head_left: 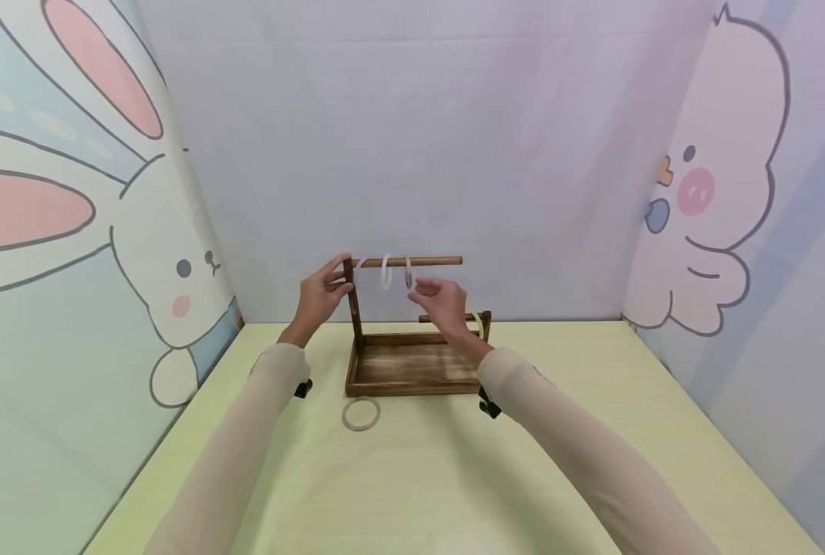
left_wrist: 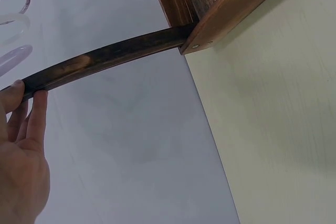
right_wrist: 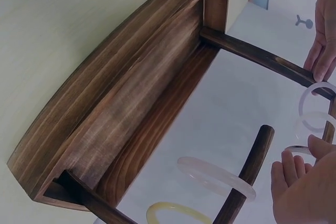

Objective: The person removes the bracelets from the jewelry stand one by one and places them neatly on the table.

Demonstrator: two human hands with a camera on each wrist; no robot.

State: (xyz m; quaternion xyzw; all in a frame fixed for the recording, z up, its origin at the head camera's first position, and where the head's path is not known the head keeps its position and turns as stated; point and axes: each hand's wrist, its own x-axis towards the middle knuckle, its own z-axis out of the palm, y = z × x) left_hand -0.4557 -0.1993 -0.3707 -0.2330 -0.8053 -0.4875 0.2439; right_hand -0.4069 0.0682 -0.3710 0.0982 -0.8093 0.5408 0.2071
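Note:
My left hand (head_left: 318,299) pinches the top of the upright post (head_left: 355,312) of a wooden bangle stand, thumb on one side and fingers on the other. From the upper rod (head_left: 440,261) hang a lavender bangle (left_wrist: 14,59), a white bangle (head_left: 386,272) and a brown-mottled bangle (head_left: 409,270). My right hand (head_left: 444,302) holds the lower edge of the mottled bangle between thumb and fingertips, though the contact is partly hidden. On the lower rod (right_wrist: 257,153), a pale pink bangle (right_wrist: 191,167) and a yellow bangle (right_wrist: 178,206) hang behind my right wrist.
The stand's wooden tray (head_left: 412,389) rests on the pale yellow table (head_left: 412,478). In front of its left corner lies a greyish bangle (head_left: 361,429). A plain cloth wall (head_left: 412,154) rises close behind, and printed cartoon walls flank both sides.

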